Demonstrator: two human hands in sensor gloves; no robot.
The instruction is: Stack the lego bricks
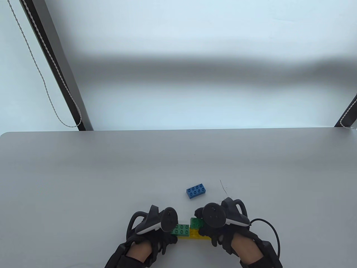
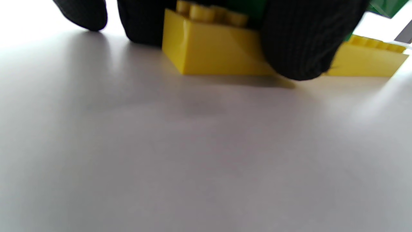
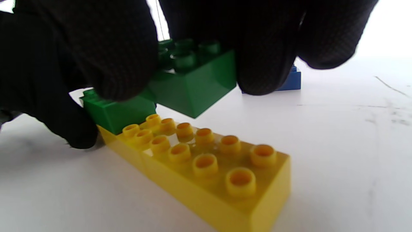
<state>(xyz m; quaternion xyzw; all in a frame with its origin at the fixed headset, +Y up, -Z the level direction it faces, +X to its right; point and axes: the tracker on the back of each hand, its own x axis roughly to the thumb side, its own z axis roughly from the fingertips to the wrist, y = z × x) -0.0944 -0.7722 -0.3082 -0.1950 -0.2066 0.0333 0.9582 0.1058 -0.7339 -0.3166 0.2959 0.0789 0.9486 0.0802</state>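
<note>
Two yellow bricks (image 3: 206, 167) lie end to end on the table, also seen in the table view (image 1: 195, 235). A green brick (image 1: 181, 229) sits on their left end. My left hand (image 1: 167, 236) grips that left end, thumb (image 2: 296, 42) against the near side of the yellow brick (image 2: 209, 48). My right hand (image 1: 206, 223) pinches a second green brick (image 3: 193, 83), tilted, just above the yellow studs and beside the seated green brick (image 3: 119, 112). A blue brick (image 1: 196, 191) lies loose beyond the hands.
The grey table's far edge (image 1: 178, 130) runs across the middle of the table view. A thin dark scratch or hair (image 1: 223, 186) lies right of the blue brick. A cable (image 1: 272, 227) trails from the right glove.
</note>
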